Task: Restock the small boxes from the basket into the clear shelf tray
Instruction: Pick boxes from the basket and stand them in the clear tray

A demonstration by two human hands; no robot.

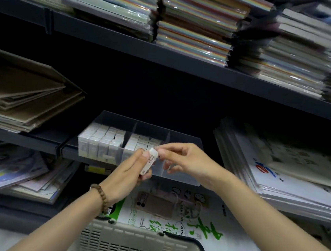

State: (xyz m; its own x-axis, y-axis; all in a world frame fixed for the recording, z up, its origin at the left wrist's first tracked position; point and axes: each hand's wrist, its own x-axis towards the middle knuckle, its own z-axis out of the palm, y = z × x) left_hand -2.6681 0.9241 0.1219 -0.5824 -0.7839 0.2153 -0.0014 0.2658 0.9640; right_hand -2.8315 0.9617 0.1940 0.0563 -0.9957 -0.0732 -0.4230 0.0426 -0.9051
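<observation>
Box (149,160): small, white, oblong, dotted face.

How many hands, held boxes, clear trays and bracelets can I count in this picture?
Hands: 2, left hand and right hand
Small white dotted box, held by both: 1
Clear plastic shelf tray: 1
Brown wooden bead bracelet: 1
Total: 5

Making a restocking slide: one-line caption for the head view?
Left hand grips a small box, right hand pinches its top, before the partly filled clear tray; basket below.
</observation>
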